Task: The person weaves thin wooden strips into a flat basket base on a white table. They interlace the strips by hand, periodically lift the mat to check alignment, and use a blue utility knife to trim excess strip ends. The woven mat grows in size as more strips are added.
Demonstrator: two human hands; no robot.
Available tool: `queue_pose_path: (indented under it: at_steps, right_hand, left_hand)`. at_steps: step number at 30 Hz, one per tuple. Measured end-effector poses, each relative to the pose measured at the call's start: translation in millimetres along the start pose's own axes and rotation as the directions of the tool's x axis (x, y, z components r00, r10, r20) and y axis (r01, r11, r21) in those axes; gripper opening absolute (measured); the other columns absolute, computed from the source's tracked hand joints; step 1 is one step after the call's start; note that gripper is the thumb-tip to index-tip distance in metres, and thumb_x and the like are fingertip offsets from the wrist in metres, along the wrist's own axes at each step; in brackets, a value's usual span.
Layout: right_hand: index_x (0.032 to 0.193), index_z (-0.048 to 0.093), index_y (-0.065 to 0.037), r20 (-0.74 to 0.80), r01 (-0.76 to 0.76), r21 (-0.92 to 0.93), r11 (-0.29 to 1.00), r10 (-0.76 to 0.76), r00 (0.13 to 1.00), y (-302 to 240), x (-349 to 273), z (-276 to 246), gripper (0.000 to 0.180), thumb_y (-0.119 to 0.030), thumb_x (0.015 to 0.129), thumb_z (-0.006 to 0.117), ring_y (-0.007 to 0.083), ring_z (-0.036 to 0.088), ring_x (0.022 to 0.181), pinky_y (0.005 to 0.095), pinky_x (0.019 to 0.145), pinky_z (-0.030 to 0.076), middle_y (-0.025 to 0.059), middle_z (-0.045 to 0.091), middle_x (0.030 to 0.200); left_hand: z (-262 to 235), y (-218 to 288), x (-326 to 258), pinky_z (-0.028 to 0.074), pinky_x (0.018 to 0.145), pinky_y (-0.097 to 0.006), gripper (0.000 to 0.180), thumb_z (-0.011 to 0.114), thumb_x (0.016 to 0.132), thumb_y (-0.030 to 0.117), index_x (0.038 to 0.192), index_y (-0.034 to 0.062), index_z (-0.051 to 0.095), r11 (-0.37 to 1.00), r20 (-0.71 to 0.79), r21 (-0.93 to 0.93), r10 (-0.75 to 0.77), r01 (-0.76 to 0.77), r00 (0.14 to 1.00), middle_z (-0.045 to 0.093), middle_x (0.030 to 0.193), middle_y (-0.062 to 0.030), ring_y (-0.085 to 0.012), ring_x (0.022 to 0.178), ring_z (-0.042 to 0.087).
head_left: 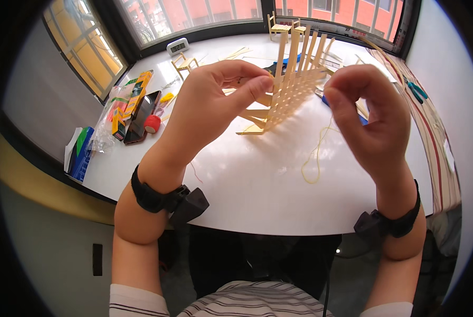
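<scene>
A woven panel of pale bamboo strips (294,90) stands tilted above the white table, its loose strip ends fanning upward and to the left. My left hand (207,103) is at the panel's left edge, with thumb and forefinger pinched on it. To the right of the panel, my right hand (373,113) is closed, thumb against curled forefinger, apart from the weave. Whatever lies between those fingertips is too small to make out. A thin yellow thread (317,161) hangs in a loop below and left of the right fingertips.
The white table (257,195) carries small wooden chairs (183,64), a digital clock (178,46), a phone (143,116), a red tape roll (152,124) and orange boxes (137,95). Teal-handled pliers (417,91) lie on striped cloth (432,132) at right. Windows border the back.
</scene>
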State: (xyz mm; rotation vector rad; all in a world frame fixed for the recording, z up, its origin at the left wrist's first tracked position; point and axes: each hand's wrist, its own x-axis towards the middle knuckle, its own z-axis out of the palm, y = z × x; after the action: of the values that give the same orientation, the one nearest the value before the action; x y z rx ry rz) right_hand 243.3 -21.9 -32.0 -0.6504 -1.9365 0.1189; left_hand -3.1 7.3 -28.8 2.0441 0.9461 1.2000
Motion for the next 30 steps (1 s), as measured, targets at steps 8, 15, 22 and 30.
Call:
queue_pose_path:
  at_steps: [8,15,22,30]
  right_hand:
    - [0.094,0.064,0.000,-0.083,-0.037,-0.002,0.999,0.037,0.996,-0.4,-2.1,16.8,0.008,0.001,0.090,0.070,0.0065,0.059,0.067,0.0215,0.063,0.048,0.0020,0.067,0.080]
    - [0.090,0.063,-0.002,-0.004,-0.125,-0.024,0.992,0.125,0.992,-8.3,-1.4,15.6,0.009,-0.002,0.086,0.071,0.0107,0.062,0.060,0.0236,0.057,0.050,0.0048,0.066,0.072]
    - [0.091,0.064,0.000,-0.001,-0.150,-0.020,0.988,0.150,0.989,-9.2,-2.4,14.5,0.007,0.003,0.086,0.069,0.0064,0.057,0.062,0.0218,0.057,0.046,0.0019,0.064,0.073]
    - [0.090,0.064,0.000,0.005,-0.184,0.024,0.983,0.184,0.983,-9.6,-0.9,14.9,0.005,0.002,0.088,0.068,0.0062,0.057,0.063,0.0217,0.057,0.046,0.0018,0.064,0.074]
  left_hand:
    - [14.6,-5.4,-4.4,0.055,0.087,-0.026,0.029,0.072,0.096,0.019,0.111,-0.0053,0.070,0.913,0.041,-0.406,-0.026,0.040,0.999,0.073,0.101,-0.0098,-0.0134,0.094,0.069]
    - [16.9,1.5,-7.6,0.055,0.087,-0.027,0.029,0.071,0.097,0.020,0.111,-0.0051,0.069,0.940,0.047,-0.339,-0.026,0.040,0.999,0.073,0.100,-0.0095,-0.0135,0.096,0.069]
    - [17.9,4.5,-9.5,0.056,0.088,-0.029,0.025,0.070,0.097,0.016,0.112,-0.0040,0.068,0.968,0.036,-0.252,0.015,-0.005,0.999,0.073,0.101,-0.0101,-0.0157,0.096,0.071]
    - [16.9,8.0,-11.7,0.057,0.086,-0.028,0.025,0.070,0.097,0.015,0.112,-0.0045,0.067,0.985,0.037,-0.171,0.025,-0.018,0.999,0.073,0.101,-0.0111,-0.0159,0.094,0.071]
